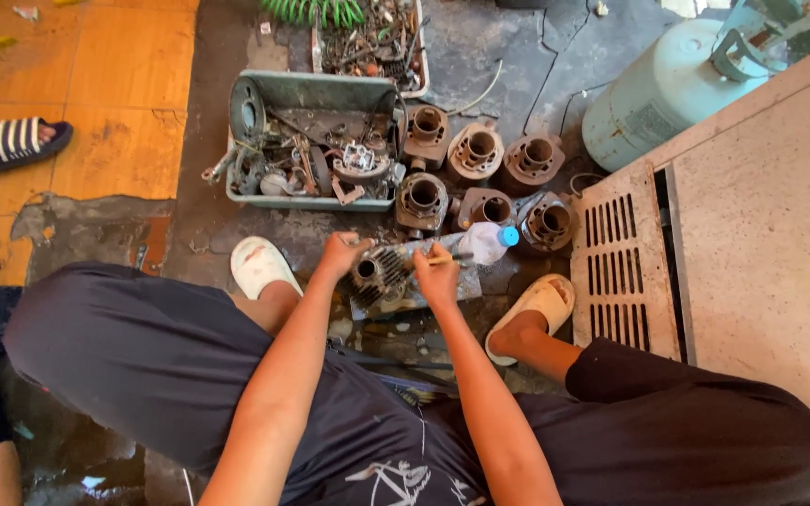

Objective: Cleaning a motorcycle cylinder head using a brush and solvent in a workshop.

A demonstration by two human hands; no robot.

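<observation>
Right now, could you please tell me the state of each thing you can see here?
Left hand: gripping the finned cylinder.
Right hand: holding a thin stick over the cylinder.
Plastic bottle: lying on its side, blue cap on.
Grey tray: full of metal parts.
Six rusty cylinders: standing upright, bores up.
Gas tank: lying tilted.

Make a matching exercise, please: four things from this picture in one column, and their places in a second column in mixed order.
1. left hand
2. right hand
3. plastic bottle
4. gas tank

A. lying beside the rusty cylinders
B. top right, by the slab
C. on the finned cylinder
D. gripping a thin stick

Pairs: 1-C, 2-D, 3-A, 4-B
</observation>
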